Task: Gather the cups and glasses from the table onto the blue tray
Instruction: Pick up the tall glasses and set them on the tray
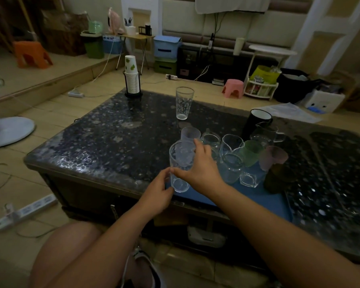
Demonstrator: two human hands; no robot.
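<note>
A blue tray (pixel 258 199) lies at the near edge of the dark speckled table (pixel 112 142). On it stand several glasses, among them a green frosted cup (pixel 250 152), a pink frosted cup (pixel 273 157) and a clear jar (pixel 231 167). A tall clear glass (pixel 180 163) stands at the tray's left corner. My left hand (pixel 157 191) grips its base, and my right hand (pixel 200 167) wraps its side. Another tall patterned glass (pixel 183 102) stands alone farther back on the table. A black mug (pixel 257 121) and a clear pitcher (pixel 266 135) stand behind the tray.
A holder with stacked paper cups (pixel 131 80) stands at the table's far left corner. A white fan base (pixel 6 129) and a power strip (pixel 25 213) lie on the floor at left. A pink stool (pixel 233 88) sits beyond the table.
</note>
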